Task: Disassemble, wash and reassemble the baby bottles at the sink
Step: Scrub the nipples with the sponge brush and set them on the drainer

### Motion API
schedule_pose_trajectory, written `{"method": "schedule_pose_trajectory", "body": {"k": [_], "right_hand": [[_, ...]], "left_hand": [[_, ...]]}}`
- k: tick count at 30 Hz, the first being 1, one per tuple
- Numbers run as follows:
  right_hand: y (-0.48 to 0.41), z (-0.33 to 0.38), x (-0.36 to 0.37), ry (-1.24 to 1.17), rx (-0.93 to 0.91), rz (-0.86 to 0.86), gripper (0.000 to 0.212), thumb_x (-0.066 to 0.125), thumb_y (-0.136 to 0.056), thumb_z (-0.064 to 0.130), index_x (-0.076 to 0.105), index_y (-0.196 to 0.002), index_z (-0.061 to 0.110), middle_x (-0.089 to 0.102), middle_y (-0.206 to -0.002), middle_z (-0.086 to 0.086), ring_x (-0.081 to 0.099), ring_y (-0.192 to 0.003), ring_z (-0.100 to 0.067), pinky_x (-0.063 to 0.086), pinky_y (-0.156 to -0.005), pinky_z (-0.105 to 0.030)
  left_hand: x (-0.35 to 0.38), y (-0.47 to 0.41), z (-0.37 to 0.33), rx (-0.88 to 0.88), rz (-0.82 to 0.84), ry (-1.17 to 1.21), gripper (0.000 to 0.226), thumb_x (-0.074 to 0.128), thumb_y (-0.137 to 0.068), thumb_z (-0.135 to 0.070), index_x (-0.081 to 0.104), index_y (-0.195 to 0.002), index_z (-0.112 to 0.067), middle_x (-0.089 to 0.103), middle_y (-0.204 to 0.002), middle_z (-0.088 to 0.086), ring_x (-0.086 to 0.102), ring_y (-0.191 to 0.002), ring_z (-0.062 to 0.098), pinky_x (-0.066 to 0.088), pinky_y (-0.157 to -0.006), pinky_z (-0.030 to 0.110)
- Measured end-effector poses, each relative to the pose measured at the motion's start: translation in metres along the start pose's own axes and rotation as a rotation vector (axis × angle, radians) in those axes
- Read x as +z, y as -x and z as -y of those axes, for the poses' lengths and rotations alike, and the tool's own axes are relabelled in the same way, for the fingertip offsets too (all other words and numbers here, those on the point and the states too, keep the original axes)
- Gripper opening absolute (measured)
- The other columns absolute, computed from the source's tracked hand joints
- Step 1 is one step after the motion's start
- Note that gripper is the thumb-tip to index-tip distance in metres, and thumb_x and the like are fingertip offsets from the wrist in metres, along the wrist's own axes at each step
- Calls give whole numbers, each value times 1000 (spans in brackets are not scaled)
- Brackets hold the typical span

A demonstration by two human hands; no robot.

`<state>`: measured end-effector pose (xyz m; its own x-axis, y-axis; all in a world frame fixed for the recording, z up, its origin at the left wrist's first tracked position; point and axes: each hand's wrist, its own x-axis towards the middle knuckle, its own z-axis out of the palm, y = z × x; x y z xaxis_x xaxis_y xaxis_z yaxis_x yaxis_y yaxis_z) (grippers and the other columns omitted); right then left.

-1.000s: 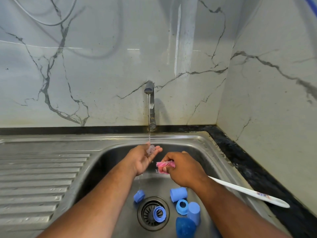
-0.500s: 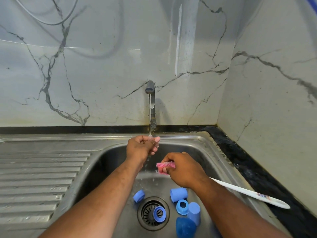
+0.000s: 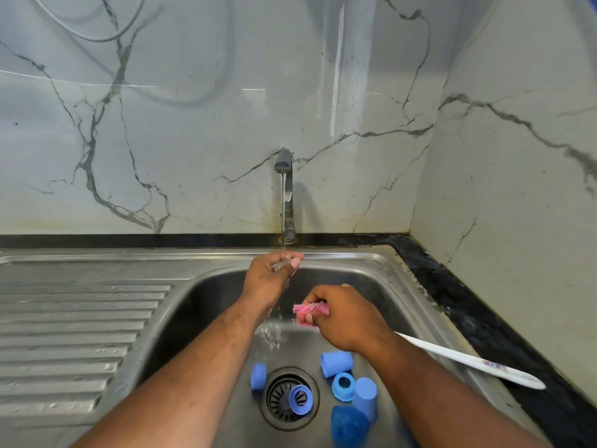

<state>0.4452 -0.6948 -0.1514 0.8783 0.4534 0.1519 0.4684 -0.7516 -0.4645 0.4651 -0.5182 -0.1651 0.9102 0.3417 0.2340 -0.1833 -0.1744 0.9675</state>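
Note:
My left hand (image 3: 269, 278) is raised under the running tap (image 3: 285, 192), its fingers curled round a small clear teat (image 3: 281, 263) that the water stream strikes. Lower and to the right, my right hand (image 3: 342, 316) grips a pink brush head (image 3: 308, 313); its white handle (image 3: 468, 363) runs out past my wrist to the right. Several blue bottle parts lie in the sink basin (image 3: 206, 305): a cap (image 3: 336, 363), a ring (image 3: 343, 385), another cap (image 3: 365, 399), a dark blue piece (image 3: 349, 426), a ring (image 3: 300, 399) on the drain and a small piece (image 3: 258, 376).
A ribbed steel draining board (image 3: 74, 337) lies left of the basin. A black stone counter (image 3: 478, 321) runs along the right side to the marble wall corner. The drain strainer (image 3: 277, 397) sits at the basin's bottom middle.
My left hand has risen from an open palm to a curled grip on the clear teat, up against the water stream. My right hand with the brush has stayed put.

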Motion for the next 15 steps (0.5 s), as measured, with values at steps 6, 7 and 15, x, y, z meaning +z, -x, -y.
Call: {"method": "schedule_pose_trajectory", "body": {"k": [6,7,15], "right_hand": [[0,1,0,7,-17,-1,13,66,-93,34,60,-94,45,63,-100,16,48,-97,-5,39,-66,-26],[-1,1,0,6,-19,-2,14,66,-93,34,59,-93,46,63,-100,16,48,-97,-5,39,-66,-27],[-1,2,1,17,-33,-5,14,65,-93,33,58,-92,46,64,-101,17,47,-97,-5,39,-68,-28]], "left_hand": [[-5,-1,10,-48,-105,-58,16,73,-92,-16,78,-105,-25,77,-102,-8,68,-103,8,54,-96,29],[-5,-1,10,-60,-119,-42,16,72,-92,-13,79,-103,-23,77,-101,-8,69,-103,7,54,-99,30],[-4,0,4,-46,-159,-50,19,88,-76,-23,75,-87,-17,77,-84,-1,74,-87,15,61,-85,35]]}}
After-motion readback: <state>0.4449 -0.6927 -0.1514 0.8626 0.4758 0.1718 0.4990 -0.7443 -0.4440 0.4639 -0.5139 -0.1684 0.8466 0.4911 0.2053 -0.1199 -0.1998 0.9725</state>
